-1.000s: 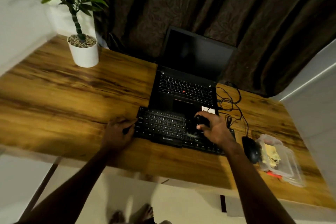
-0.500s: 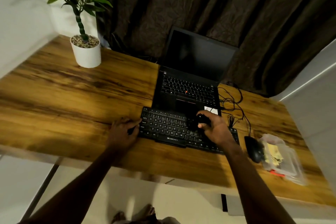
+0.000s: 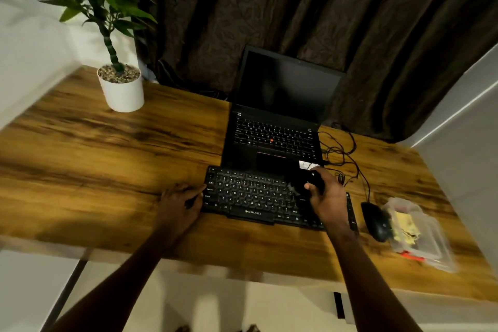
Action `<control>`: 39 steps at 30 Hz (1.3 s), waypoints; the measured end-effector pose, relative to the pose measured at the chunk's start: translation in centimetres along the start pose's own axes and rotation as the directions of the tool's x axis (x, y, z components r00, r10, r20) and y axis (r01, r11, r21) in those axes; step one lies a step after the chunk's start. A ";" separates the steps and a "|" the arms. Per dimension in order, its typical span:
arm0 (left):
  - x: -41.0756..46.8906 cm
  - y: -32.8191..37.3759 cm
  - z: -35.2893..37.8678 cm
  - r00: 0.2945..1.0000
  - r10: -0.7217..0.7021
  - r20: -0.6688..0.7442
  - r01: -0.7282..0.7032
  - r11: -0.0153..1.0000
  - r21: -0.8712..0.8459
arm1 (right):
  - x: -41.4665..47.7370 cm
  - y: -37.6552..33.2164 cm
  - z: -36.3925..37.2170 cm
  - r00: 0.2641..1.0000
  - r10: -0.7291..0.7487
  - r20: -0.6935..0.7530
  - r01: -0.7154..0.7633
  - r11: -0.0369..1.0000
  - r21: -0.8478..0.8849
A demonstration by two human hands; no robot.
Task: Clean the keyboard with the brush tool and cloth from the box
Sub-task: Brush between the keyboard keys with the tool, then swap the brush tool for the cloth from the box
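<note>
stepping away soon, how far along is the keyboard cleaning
Done: the brush is out of the box. In hand: the right hand grips it over the right part of the keyboard; the left hand rests at its left edge. Left: the yellow cloth lies in the box, so wiping seems not yet begun.

Brand name "ZEBRONICS" printed in white on the front edge of the black keyboard (image 3: 242,197), between the left hand (image 3: 179,203) and the right hand (image 3: 327,199). White key letters Q, W, E, R, T and A, S, D, F, G just right of the left hand. Key legends on the laptop (image 3: 272,140) beyond the hands too small to read.
</note>
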State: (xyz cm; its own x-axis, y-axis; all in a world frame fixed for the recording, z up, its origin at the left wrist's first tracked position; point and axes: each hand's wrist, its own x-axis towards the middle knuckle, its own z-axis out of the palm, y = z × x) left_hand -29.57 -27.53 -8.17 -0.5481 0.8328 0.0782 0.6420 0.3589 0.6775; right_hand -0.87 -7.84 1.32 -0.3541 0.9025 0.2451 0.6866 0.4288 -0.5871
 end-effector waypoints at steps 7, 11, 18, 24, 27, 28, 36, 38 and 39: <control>-0.4 4.1 1.1 0.959 0.085 -0.272 -0.115 0.989 -0.097 | -2.3 1.5 -0.3 0.902 0.422 -0.092 -0.249 0.682 0.688; -0.9 13.4 4.9 0.987 0.148 -0.065 -0.162 0.907 -0.389 | -3.4 1.6 -1.3 0.814 0.553 0.180 -0.317 0.162 0.935; -1.3 26.7 9.3 0.929 0.127 0.348 0.171 0.686 -0.707 | -5.2 3.7 -3.6 0.860 0.358 0.363 -0.312 -0.194 0.930; -1.4 30.6 12.6 0.916 0.186 0.356 0.135 0.693 -0.708 | -6.2 7.0 -6.0 0.830 0.429 0.356 -0.404 0.023 0.914; -1.5 31.7 13.7 0.878 0.212 0.430 0.164 0.711 -0.684 | -6.2 8.2 -7.1 0.817 0.462 0.345 -0.446 0.128 0.886; -1.6 31.9 14.1 0.866 0.225 0.446 0.165 0.715 -0.680 | -6.1 8.6 -7.3 0.808 0.474 0.352 -0.458 0.128 0.880; -2.3 35.0 16.3 0.831 0.243 0.501 0.190 0.722 -0.665 | -6.6 10.8 -9.0 0.745 0.603 0.285 -0.435 0.114 0.893; -2.7 35.5 16.6 0.820 0.247 0.516 0.199 0.723 -0.662 | -6.8 11.2 -9.4 0.764 0.591 0.261 -0.415 0.140 0.899; -2.8 35.6 16.7 0.816 0.248 0.522 0.205 0.721 -0.662 | -6.9 11.2 -9.7 0.784 0.572 0.243 -0.402 0.170 0.900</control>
State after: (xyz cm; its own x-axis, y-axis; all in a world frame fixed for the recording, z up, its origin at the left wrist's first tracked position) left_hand 3.82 -10.02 3.50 -0.0078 0.9887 -0.1500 -0.0048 0.1500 0.9887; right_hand 15.48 -8.90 0.52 -0.0392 0.9428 -0.3309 -0.3122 -0.3262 -0.8923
